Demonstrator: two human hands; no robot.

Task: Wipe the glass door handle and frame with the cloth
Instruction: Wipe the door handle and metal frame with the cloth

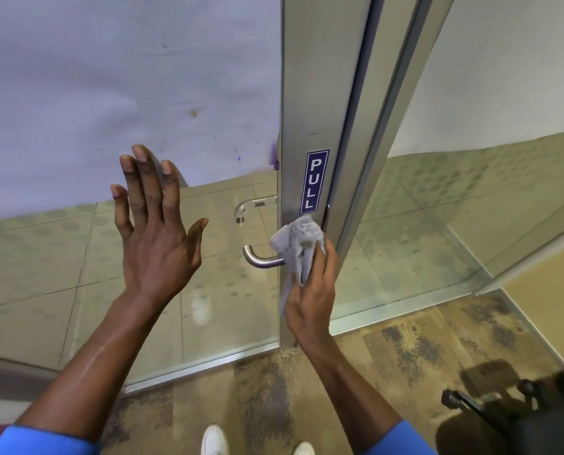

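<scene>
A glass door has a brushed metal frame [310, 103] with a blue PULL sticker [315, 182]. A curved steel handle [257, 257] sticks out to the left of the frame, and a second handle [249, 208] shows through the glass on the far side. My right hand [313, 300] grips a crumpled grey cloth [298, 244] and presses it against the frame just below the sticker, where the handle joins. My left hand [152, 231] is flat against the glass pane [77, 257], fingers spread, left of the handle.
A fixed glass panel [471, 208] stands right of the frame. Patterned carpet [356, 372] lies underfoot, with my white shoes [213, 440] at the bottom edge. A dark wheeled chair base [503, 408] sits at the lower right. Tiled floor lies beyond the glass.
</scene>
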